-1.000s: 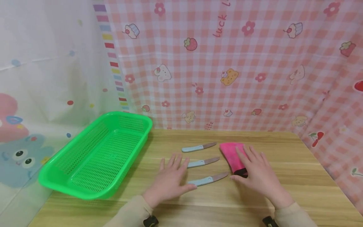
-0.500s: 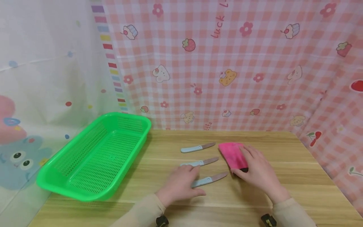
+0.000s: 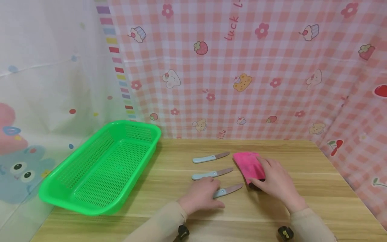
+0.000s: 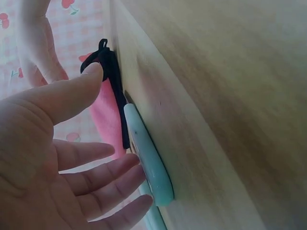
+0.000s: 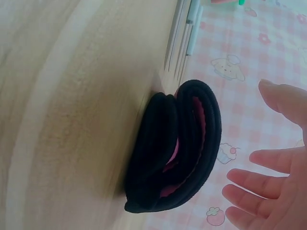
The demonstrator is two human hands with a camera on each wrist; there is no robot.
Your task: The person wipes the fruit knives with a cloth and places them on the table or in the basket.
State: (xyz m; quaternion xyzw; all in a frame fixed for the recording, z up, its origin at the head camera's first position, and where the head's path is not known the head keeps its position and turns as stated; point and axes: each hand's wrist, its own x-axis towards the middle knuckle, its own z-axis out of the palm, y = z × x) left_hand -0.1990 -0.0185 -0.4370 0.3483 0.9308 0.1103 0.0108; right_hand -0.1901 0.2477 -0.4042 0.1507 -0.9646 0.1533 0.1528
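Three small knives with light blue handles lie in a column on the table: the far knife, the middle knife and the near knife. My left hand is over the near knife's handle and hides part of it. In the left wrist view its fingers are loosely bent beside that knife handle, thumb spread apart. A folded pink cloth item with black edging lies to the right of the knives. Beside its right side, my right hand has spread fingers, apart from the cloth in the right wrist view.
A green plastic basket with mesh walls stands on the left of the wooden table. A pink checked curtain hangs behind the table, and a white printed sheet hangs on the left.
My left hand has moved right, from beside the middle and near knives to over the near knife's handle, its fingers bending. My right hand has shifted slightly, still beside the pink cloth item.
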